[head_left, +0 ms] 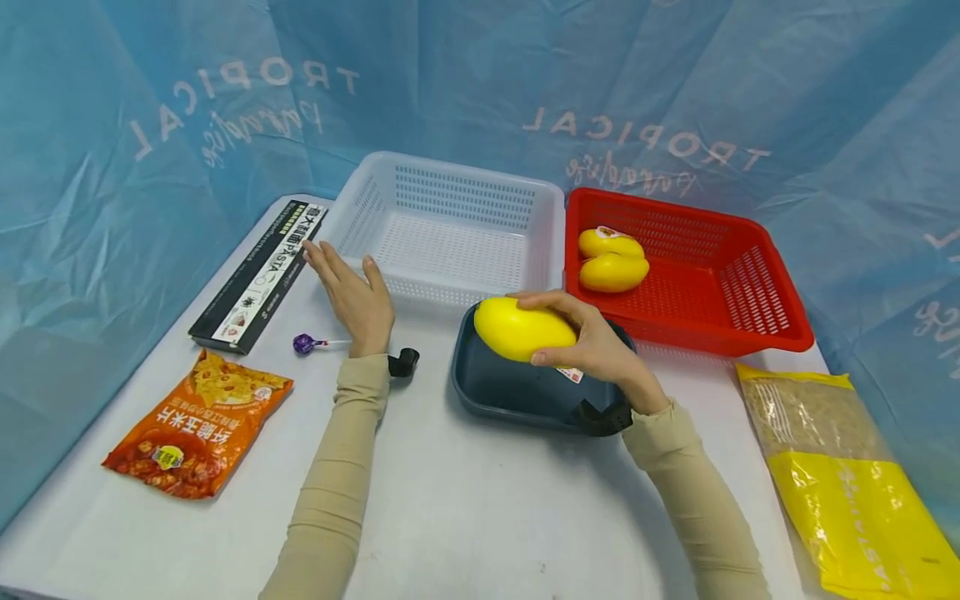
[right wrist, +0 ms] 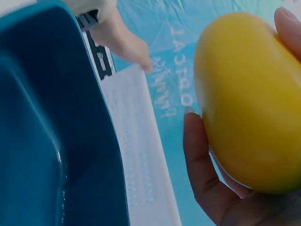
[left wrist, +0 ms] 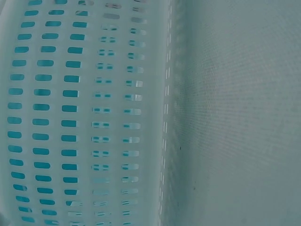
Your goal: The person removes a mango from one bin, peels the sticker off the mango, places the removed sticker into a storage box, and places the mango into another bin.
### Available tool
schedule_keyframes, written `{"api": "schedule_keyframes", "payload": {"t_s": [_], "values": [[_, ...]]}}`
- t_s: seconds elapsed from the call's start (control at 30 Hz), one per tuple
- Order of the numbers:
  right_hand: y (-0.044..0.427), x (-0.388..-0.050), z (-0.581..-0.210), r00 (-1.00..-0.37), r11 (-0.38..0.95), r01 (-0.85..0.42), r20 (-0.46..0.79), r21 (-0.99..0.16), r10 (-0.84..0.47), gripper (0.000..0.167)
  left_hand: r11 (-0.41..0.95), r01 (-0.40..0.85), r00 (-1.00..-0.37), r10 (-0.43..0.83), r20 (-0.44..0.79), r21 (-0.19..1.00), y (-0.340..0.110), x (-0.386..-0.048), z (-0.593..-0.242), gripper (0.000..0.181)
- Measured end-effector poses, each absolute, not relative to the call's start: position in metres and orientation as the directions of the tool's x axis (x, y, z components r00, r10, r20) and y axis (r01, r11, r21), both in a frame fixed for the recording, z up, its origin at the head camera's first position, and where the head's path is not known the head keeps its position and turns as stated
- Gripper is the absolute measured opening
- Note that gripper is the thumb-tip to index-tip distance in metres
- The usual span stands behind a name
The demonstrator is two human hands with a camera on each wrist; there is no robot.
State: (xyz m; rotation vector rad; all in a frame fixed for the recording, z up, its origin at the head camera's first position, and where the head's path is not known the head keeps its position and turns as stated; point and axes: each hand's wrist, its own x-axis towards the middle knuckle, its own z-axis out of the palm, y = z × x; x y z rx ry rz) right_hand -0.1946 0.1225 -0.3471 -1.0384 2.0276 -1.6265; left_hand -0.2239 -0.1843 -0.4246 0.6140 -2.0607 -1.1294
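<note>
Yellow mango [head_left: 517, 329], one: we are finding it above the dark blue tray [head_left: 495, 387], clear of its floor. Right hand [head_left: 596, 337]: gripping the mango between thumb and fingers. Left hand [head_left: 356, 304]: holding nothing, fingers extending near the white basket [head_left: 472, 172]. Step, we are judging: carrying; next move apparently calling for steady grip, rim clearance. Long axis: running left-right in head view, right end dipping slightly; stem end, we are not discerning.

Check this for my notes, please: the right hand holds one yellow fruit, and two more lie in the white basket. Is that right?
Not quite: the two other fruits lie in the red basket, not the white basket, as the head view shows. The right hand does hold one yellow fruit.
</note>
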Motion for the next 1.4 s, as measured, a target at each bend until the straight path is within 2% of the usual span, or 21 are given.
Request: {"api": "schedule_keyframes", "payload": {"t_s": [0.27,0.43,0.77,1.07,1.4], "values": [[0.117,-0.215,-0.348,-0.756,0.109,-0.263,0.134,-0.959,-0.641,0.053,0.508,-0.082,-0.649,-0.68,0.341,0.857,-0.185,-0.224,-0.424,0.065],[0.115,-0.22,-0.349,-0.759,0.101,-0.265,0.143,-0.959,-0.636,0.053,0.516,-0.085,-0.648,-0.679,0.346,0.853,-0.185,-0.224,-0.422,0.065],[0.108,-0.237,-0.346,-0.81,0.19,-0.247,0.095,-0.95,-0.579,0.055,0.517,-0.09,-0.651,-0.678,0.342,0.852,-0.184,-0.224,-0.423,0.065],[0.099,-0.258,-0.35,-0.824,0.191,-0.267,0.121,-0.944,-0.554,0.054,0.515,-0.081,-0.66,-0.669,0.341,0.854,-0.184,-0.225,-0.424,0.065],[0.083,-0.276,-0.352,-0.848,0.24,-0.213,0.058,-0.947,-0.527,0.057,0.515,-0.079,-0.658,-0.67,0.344,0.853,-0.185,-0.222,-0.422,0.064]]}}
